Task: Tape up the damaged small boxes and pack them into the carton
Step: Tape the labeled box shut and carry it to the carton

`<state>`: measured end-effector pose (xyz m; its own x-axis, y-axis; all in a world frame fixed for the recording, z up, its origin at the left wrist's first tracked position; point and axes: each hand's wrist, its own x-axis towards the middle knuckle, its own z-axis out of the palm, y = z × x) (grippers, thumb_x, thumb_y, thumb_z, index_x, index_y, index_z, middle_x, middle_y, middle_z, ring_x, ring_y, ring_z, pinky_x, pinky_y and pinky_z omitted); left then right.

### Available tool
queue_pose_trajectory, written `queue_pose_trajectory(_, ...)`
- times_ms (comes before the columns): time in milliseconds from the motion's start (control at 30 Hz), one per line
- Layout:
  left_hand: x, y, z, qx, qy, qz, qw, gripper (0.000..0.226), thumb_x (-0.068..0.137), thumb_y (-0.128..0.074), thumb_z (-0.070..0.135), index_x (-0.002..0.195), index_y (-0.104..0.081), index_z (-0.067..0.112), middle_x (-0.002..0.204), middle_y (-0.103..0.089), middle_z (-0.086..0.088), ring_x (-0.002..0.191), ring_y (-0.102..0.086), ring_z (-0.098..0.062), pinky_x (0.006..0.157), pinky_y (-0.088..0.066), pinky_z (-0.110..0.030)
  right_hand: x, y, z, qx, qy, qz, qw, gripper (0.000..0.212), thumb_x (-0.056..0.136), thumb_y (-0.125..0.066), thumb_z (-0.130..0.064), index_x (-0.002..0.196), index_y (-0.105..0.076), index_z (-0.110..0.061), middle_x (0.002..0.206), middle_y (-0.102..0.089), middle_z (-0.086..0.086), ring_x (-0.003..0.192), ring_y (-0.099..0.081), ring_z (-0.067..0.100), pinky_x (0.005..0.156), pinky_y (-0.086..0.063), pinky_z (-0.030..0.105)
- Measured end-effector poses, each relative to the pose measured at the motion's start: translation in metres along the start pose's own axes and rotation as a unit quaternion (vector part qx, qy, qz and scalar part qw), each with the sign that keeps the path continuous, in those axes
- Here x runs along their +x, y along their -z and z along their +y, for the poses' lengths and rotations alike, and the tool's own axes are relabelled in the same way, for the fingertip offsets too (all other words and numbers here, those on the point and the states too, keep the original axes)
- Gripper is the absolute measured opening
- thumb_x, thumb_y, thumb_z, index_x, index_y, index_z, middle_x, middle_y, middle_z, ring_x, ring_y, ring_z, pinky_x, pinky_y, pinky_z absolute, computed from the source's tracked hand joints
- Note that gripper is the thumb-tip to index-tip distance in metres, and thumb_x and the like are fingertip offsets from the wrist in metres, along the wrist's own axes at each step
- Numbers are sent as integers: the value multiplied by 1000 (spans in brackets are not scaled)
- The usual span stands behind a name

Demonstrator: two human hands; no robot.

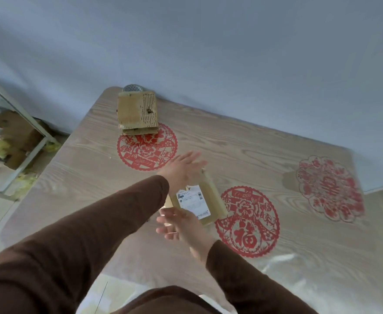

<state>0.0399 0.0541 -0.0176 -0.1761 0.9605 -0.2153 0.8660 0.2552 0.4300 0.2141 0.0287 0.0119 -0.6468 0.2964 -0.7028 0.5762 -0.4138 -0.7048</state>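
A small brown cardboard box (210, 196) with a white shipping label lies on the wooden table (77, 168), near its middle. My left hand (181, 169) reaches over the box's far end with straight fingers, its wrist covering the box's far left corner. At the box's near end is my right hand (178, 226), fingers spread and blurred. Neither hand's fingers curl around the box. A second, worn cardboard box (137, 109) stands at the table's far left edge against the wall. No tape and no carton can be made out on the table.
A round grey mesh object (132, 88) sits behind the far box. Red paper-cut decorations (247, 223) lie under a clear table cover. A metal-framed shelf (16, 141) with cardboard boxes stands on the floor at the left. The wall runs along the table's far edge.
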Motion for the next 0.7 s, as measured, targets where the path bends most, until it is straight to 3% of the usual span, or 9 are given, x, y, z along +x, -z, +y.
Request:
queue_pose_trajectory(33,-11,1,-2,-114,63,95,987,77,97,-52,3,158,-21,39,168,-6,7,155,-1,-15,126,-8,-45,-3,14,-4,-13,40,33,999,18,102,-53,-14,113,-67,-13,107,-74,8,82,-72,17,73,-51,30)
queue_pose_trajectory(100,-43,-9,-5,-334,189,267,884,68,99,-54,12,157,-27,35,166,-20,5,153,-16,-14,125,-19,-46,-6,45,-6,-75,132,156,976,16,104,-51,-19,108,-67,-18,101,-73,1,83,-67,14,74,-53,28)
queue_pose_trajectory(167,-72,-28,2,-431,292,320,792,67,101,-55,21,159,-22,30,167,-19,2,152,-18,-17,124,-20,-44,1,76,-3,-166,198,286,922,18,103,-53,-30,118,-62,-25,112,-65,-10,98,-61,8,88,-53,29)
queue_pose_trajectory(233,-89,-58,21,-434,354,270,783,75,101,-55,33,161,-10,24,169,-3,-3,155,-6,-21,126,-11,-43,16,98,7,-210,192,294,912,39,101,-53,-39,139,-51,-30,135,-49,-14,121,-49,6,105,-44,33)
queue_pose_trajectory(333,-92,-93,53,-523,381,175,742,88,100,-56,43,160,6,26,167,17,-4,155,4,-24,125,-7,-44,33,97,23,-181,119,147,965,62,100,-51,-52,156,-31,-35,155,-36,-12,141,-35,10,118,-31,38)
queue_pose_trajectory(433,-91,-105,62,-622,356,159,679,83,103,-51,41,159,10,32,166,-18,-2,149,-28,-24,122,-23,-37,31,75,45,-202,132,136,961,63,100,-47,-57,157,-27,-35,154,-43,-4,142,-42,19,114,-37,34)
queue_pose_trajectory(567,-104,-115,47,-605,348,201,687,82,96,-59,47,160,-11,32,153,-46,3,132,-52,-16,116,-38,-40,26,63,73,-293,91,203,930,76,89,-33,-81,155,-22,-46,168,-10,0,154,-12,27,124,-16,50)
queue_pose_trajectory(633,-109,-122,43,-611,346,198,684,90,84,-63,58,159,-17,35,146,-53,5,128,-57,-14,113,-42,-43,27,64,80,-233,128,212,941,69,93,-44,-72,154,-28,-44,163,-27,-3,149,-25,20,122,-25,46)
queue_pose_trajectory(700,-110,-122,47,-623,343,192,676,80,89,-61,51,157,-22,36,137,-61,3,119,-64,-16,107,-48,-45,24,61,75,-132,140,182,964,60,100,-55,-47,154,-32,-35,145,-48,-14,132,-48,4,111,-42,32)
